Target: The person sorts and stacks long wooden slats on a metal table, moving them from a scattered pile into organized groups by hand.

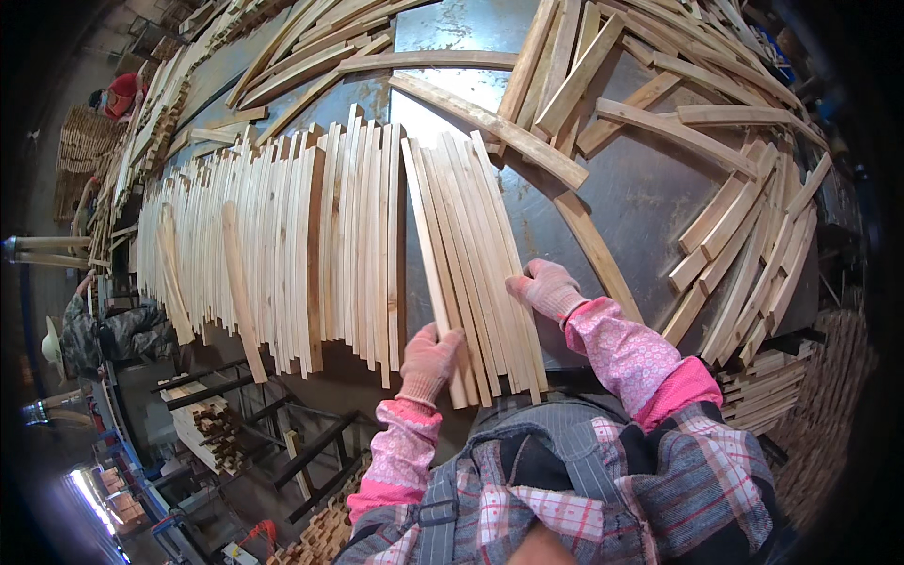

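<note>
A small bundle of pale wooden strips (471,254) lies in front of me at the table's near edge, slightly fanned. My left hand (433,361), in a pinkish work glove, is closed on the left side of the bundle near its lower end. On the bundle's right side, my gloved right hand (546,288) grips the outer strip, its fingers bent against the edge. To the left stands a long row of similar strips (273,245), packed side by side, with a narrow gap between it and the bundle.
Loose strips (565,85) lie crisscross on the metal table (447,30), with a further pile (753,235) at right. Below left are a dark metal frame (320,452) and stacked wood (202,424). A person in camouflage (118,334) and another in red (122,94) are at far left.
</note>
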{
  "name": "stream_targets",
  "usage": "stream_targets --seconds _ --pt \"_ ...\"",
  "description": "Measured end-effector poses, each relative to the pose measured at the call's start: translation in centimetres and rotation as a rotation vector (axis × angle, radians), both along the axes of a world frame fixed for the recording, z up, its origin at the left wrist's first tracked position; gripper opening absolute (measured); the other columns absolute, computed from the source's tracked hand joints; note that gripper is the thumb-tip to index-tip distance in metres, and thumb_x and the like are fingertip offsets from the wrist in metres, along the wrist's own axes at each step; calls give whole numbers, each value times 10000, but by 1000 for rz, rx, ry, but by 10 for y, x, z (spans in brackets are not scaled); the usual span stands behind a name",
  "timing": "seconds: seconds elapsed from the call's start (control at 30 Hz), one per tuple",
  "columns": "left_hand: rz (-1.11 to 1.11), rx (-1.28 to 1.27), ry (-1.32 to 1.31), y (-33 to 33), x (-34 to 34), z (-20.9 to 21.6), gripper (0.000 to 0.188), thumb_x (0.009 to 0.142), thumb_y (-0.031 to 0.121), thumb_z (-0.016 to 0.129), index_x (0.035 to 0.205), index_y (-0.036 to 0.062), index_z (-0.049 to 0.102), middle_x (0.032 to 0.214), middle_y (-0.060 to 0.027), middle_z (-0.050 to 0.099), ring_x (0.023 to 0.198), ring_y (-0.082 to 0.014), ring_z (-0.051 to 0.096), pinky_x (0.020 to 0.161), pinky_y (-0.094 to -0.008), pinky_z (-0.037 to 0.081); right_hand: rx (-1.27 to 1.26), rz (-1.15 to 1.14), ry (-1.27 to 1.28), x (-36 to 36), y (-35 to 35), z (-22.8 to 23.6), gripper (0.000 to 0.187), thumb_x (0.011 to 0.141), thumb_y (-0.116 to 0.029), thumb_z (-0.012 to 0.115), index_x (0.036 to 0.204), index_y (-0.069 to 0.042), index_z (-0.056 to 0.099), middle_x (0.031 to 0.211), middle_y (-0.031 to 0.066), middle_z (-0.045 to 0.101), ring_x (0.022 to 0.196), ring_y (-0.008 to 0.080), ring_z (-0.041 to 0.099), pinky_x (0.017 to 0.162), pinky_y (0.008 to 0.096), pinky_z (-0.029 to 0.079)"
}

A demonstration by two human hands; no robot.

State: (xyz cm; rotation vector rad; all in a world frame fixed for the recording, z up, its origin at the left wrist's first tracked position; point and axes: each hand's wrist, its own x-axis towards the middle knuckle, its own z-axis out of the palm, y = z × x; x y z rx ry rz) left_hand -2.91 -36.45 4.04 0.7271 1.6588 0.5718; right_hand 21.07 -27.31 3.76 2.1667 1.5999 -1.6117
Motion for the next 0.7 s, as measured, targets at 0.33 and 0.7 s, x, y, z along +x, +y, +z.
stream_targets --seconds 0.33,0.7 --pt "140 183 -387 -6 -46 79 531 872 283 655 1286 -46 599 939 -74 711 740 -132 652 665 -241 532 -45 31 -58 -95 42 -10 627 917 -521 588 1251 10 615 1289 257 624 1234 399 583 1030 488 460" --pt "96 258 -305 2 -24 59 362 979 234 657 1264 11 637 1058 -80 704 916 -192 671 852 -292 527 -188 122 783 -83 -8 52 447 942 -231 616 1290 47 586 929 68 666 791 123 612 684 288 511"
